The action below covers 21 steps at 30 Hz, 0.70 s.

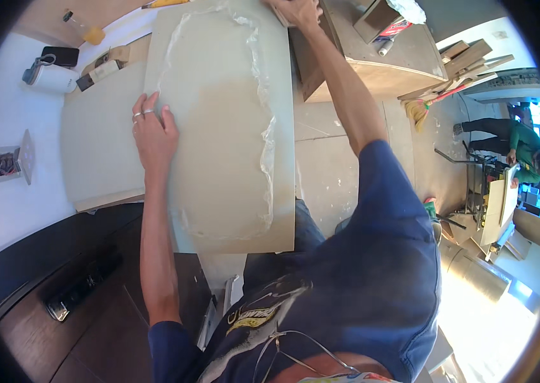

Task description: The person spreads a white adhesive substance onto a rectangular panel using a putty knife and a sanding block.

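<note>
Panel (225, 159) lies flat on tabletop (101, 159), near end overhanging. I judge application mostly done: translucent bead (269, 132) traces 1 rough loop inside panel's edges, faint down left side; middle carries no bead, nothing laid over it yet. Panel looks smooth, matte, pale grey-green, rectangular; bead glossy, lumpy, ragged. Left hand (155, 135) at panel's left edge, fingers loosely spread, thumb apart. Right hand (300, 11) at panel's far right corner, partly cropped; I cannot tell its grip. Boxy wooden cabinet (404, 64) right of panel.
</note>
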### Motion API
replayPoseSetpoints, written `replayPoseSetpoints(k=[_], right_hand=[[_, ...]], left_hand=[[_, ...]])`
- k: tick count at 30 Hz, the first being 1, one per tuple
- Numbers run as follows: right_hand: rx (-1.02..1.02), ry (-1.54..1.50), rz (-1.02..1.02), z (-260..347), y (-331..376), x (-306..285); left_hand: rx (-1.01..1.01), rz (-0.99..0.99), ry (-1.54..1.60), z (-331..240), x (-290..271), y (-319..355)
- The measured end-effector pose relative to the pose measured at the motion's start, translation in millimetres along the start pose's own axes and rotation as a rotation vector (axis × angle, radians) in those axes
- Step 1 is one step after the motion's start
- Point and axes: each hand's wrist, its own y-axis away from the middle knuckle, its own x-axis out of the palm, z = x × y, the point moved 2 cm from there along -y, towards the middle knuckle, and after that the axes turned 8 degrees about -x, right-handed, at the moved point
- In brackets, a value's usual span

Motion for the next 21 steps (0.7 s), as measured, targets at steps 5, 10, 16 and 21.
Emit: replayPoseSetpoints(k=[5,10,16,21], right_hand=[[-0.216,-0.084,-0.059,-1,125,2],[-0.159,-0.146,-0.023,18,238,-30],[-0.111,0.058,-0.156,-27,-18,20],[-0.119,-0.067,-0.088,-13,-4,42]], left_hand=[[-0.028,-0.029,-0.045,14,-2,2],[-0.05,-0.025,-0.049,16,-4,7],[-0.034,0.029,0.0,-9,0,-10],[-0.064,-0.002,-0.038,8,-3,-2]])
